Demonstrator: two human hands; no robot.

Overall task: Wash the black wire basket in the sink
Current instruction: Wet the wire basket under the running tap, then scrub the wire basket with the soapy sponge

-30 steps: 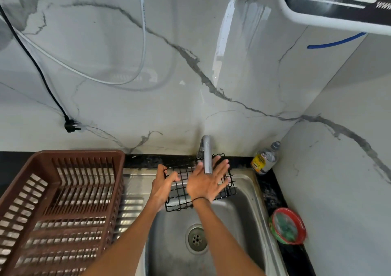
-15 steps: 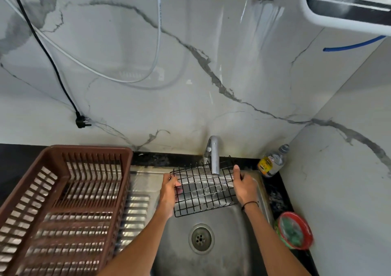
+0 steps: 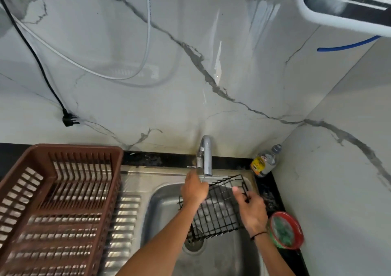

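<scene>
The black wire basket (image 3: 220, 210) hangs tilted over the steel sink (image 3: 163, 199), its lower edge near the drain (image 3: 193, 245). My right hand (image 3: 251, 210) grips the basket's right side wires. My left hand (image 3: 194, 191) lies over the basket's upper left part, just below the tap (image 3: 206, 155) and its small lever. The left hand's fingers curl away from the camera, so I cannot tell whether it grips the wire. A thin trickle seems to fall from the spout.
A brown plastic dish rack (image 3: 57, 201) fills the counter to the left of the ribbed drainboard (image 3: 124, 218). A small bottle (image 3: 264, 162) stands in the back right corner. A red-rimmed round container (image 3: 285, 230) sits by the sink's right edge. A loose black plug (image 3: 68, 120) dangles on the wall.
The basket has shifted right and tilted down toward the drain. My right hand slid lower along its right side. My left hand left the left edge and rose to just under the tap.
</scene>
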